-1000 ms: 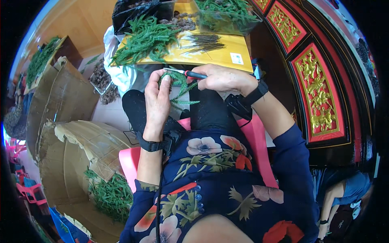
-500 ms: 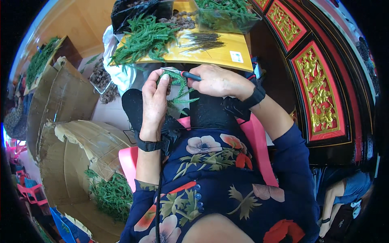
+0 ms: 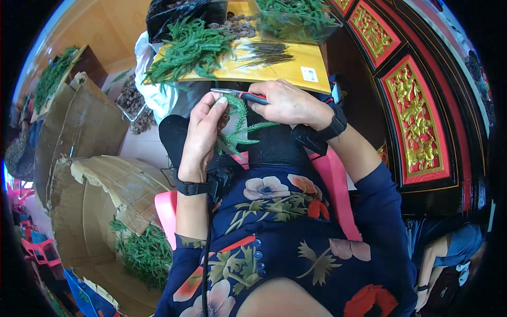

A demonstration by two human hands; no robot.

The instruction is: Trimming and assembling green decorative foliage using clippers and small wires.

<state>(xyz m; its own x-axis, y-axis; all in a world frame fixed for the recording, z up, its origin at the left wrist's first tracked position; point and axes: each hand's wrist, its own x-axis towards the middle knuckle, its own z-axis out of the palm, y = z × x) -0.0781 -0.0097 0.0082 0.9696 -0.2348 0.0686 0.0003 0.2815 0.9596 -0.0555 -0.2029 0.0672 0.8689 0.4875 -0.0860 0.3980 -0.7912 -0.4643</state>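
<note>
My left hand (image 3: 199, 129) pinches a green pine-like sprig (image 3: 238, 119) between thumb and fingers, just in front of the table edge. Its needled branches hang to the right over my lap. Closed around the red and black handles of slim pliers (image 3: 252, 97) is my right hand (image 3: 290, 103). The metal jaws point left and meet the sprig's upper end at my left fingertips. Whether the jaws grip anything is too small to tell.
On the yellow table (image 3: 277, 73) lie loose green sprigs (image 3: 190, 50), thin dark wires (image 3: 266, 54) and brown cones (image 3: 242, 28). A clear bin (image 3: 298, 34) holds more greenery. Torn cardboard boxes (image 3: 79, 222) stand at my left, a carved red-and-gold panel (image 3: 414, 119) at right.
The pliers have turned more level, and both hands have shifted slightly. The sprig has turned, so its branches now spread lower and more openly below my left hand.
</note>
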